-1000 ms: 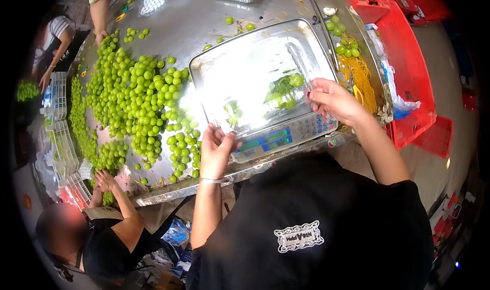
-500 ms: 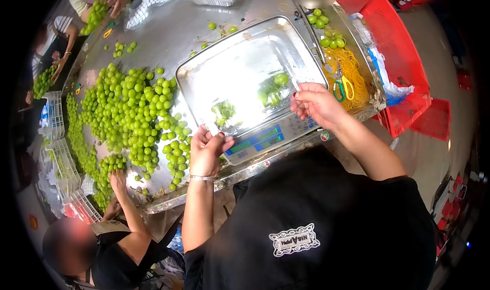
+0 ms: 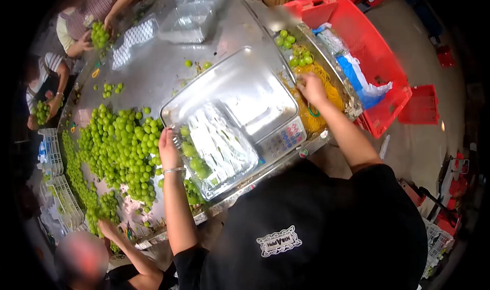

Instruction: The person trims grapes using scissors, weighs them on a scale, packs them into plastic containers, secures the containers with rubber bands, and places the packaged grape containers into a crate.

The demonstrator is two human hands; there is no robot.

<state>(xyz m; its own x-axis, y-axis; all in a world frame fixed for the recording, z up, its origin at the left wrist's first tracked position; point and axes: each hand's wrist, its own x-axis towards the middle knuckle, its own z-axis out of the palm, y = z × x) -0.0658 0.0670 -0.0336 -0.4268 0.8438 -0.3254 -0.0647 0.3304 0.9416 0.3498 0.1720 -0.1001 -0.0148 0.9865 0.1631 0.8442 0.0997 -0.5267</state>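
My left hand grips the left edge of a clear plastic box with green grapes inside. The box is tilted over the front left of the steel scale pan and covers part of the scale's panel. At the right, my right hand is closed at a pile of yellow rubber bands; what its fingertips hold is too small to make out. Left of the box lies a large heap of green grapes.
Empty clear boxes and a white foam net sheet lie at the back. A red crate stands on the right. Co-workers handle grapes at the upper left, and another co-worker's hand reaches in at the lower left.
My left hand has lifted and shifted the box left and toward me, off the pan's middle. My right hand has let go of it and moved to the rubber bands. The view has turned.
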